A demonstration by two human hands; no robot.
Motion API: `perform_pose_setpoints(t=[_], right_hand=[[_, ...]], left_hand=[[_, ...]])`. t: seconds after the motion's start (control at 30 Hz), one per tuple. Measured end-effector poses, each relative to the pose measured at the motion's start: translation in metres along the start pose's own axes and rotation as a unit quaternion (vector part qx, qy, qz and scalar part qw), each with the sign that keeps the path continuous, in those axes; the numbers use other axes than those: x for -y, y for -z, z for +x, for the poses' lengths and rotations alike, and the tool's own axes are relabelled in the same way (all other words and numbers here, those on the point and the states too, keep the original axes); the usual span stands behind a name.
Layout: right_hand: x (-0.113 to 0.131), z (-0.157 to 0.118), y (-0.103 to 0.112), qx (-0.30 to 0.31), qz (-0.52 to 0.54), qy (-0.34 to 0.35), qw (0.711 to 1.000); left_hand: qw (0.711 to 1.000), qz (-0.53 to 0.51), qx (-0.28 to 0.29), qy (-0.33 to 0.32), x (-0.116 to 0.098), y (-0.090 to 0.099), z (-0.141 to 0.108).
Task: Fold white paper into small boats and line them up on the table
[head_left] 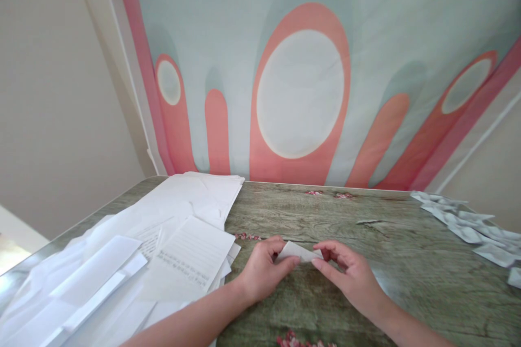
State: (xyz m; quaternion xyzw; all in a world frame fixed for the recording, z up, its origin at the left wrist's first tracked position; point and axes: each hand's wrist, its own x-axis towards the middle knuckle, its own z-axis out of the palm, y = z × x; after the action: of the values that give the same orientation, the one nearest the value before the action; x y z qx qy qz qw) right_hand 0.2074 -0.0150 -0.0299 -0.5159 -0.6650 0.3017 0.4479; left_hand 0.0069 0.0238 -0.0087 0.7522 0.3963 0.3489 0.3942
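Observation:
A small folded piece of white paper [296,251] is held just above the table, between my two hands. My left hand [264,268] pinches its left end, with the thumb along the near edge. At the right corner, the thumb and fingertips of my right hand [349,268] are closed on the same paper. Its upper edge rises to a blunt point near my left fingers. To the left lies a lined sheet with handwriting [195,255], on top of a spread pile of white papers [171,200].
The wooden-patterned tabletop [277,209] carries printed pink flowers. Several folded white paper pieces [464,225] lie in a row along the right side. Folded strips of paper [97,271] rest on the pile at the left. A patterned curtain [240,21] hangs behind the far table edge.

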Motion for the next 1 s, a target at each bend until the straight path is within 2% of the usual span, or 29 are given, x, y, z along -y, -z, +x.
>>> perform_pose_setpoints(t=[0.17,0.33,0.53,0.73,0.87,1.0], right_hand=[[0.000,0.002,0.001,0.017,0.019,-0.014,1.000],[0.005,0.002,0.002,-0.013,0.007,0.064,0.998],[0.005,-0.001,0.003,-0.013,-0.001,0.140,0.990],[0.003,-0.004,0.006,-0.013,-0.043,0.206,0.977],[0.006,-0.004,0.008,0.011,-0.031,0.198,0.980],[0.011,-0.003,0.008,0.025,0.004,0.131,0.991]], left_hand=[[1.000,-0.023,0.008,0.014,0.002,0.001,0.002],[0.994,-0.088,0.047,0.034,0.001,0.000,-0.001],[0.969,-0.221,0.092,0.058,0.002,0.001,0.000],[0.952,-0.273,0.107,0.082,0.006,0.004,0.002],[0.957,-0.259,0.104,0.083,0.006,0.005,0.002],[0.969,-0.213,0.096,0.079,0.004,0.004,0.001]])
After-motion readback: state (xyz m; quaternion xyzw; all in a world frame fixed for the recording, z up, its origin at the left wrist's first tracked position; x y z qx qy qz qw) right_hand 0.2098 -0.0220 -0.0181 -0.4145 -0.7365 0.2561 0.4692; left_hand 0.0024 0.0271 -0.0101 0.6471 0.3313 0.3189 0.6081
